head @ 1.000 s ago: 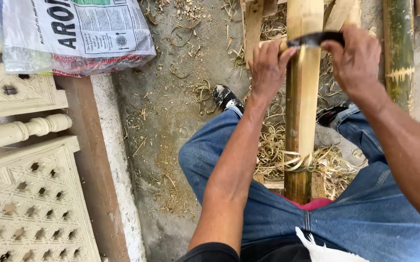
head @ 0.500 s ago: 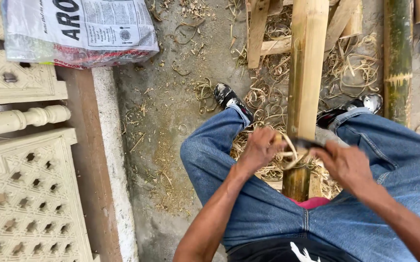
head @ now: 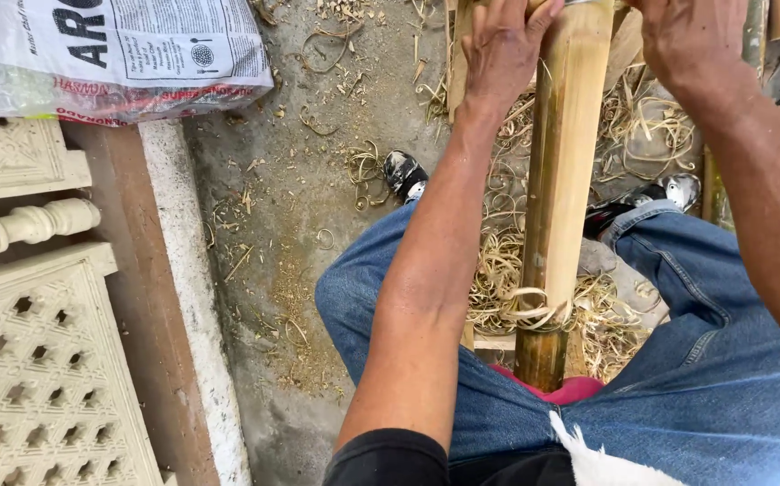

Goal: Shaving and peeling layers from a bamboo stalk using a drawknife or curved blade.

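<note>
Now, line by line:

Left hand: the left hand point(head: 507, 45) is at the top edge of the view, fingers curled against the left side of the bamboo pole point(head: 563, 189); what it grips beneath the fingers I cannot tell, since the frame cuts it off.

Right hand: the right hand point(head: 687, 40) sits at the same height on the pole's right side, fingers bent over; whether it holds a handle or the pole itself cannot be told from here.

Change: half a second ago both hands were low on the pole, near the lap, drawing a blade; now they are back up at the far end. The stroke looks finished and the hands reset for another pass.

Pole: it runs from the top edge down to the lap, its near end resting on a red cloth point(head: 570, 389) between the jeans-clad legs point(head: 705, 378).

Fresh curl: a pale shaving point(head: 534, 310) hangs coiled round the pole near its lower end, likely the strip just peeled.

Ground: shavings point(head: 498, 261) lie heaped under the pole, thinner toward the concrete floor point(head: 291, 198).

Feet: shoe point(head: 405, 174) left of the pole, another shoe point(head: 678, 191) right of it.

Left edge: carved lattice panels point(head: 39, 378), a baluster point(head: 21, 227), and a printed sack point(head: 111, 54) in the top left corner.
</note>
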